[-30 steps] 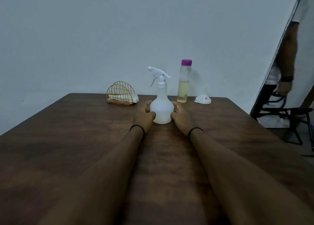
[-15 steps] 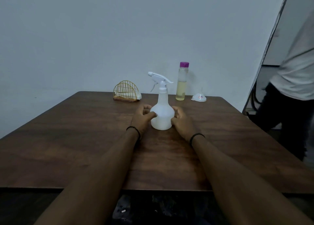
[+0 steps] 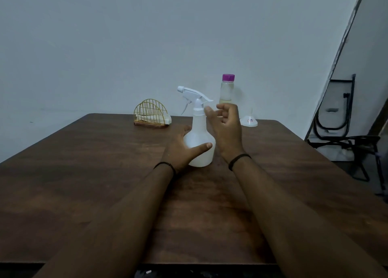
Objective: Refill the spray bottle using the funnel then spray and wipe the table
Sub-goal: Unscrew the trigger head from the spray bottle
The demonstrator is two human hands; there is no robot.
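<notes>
Two hands flank the spray bottle: left hand grips its base, right hand fingers loosely spread.

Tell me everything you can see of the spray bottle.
The spray bottle is whitish, cloudy plastic with a round belly, a narrow neck and a white trigger head screwed on, its nozzle pointing left. It stands upright on the brown table, towards the far middle. The left hand holds its belly, thumb across the front. The right hand hangs beside the neck, fingers loosely curled, not clearly touching. Contents cannot be told.
</notes>
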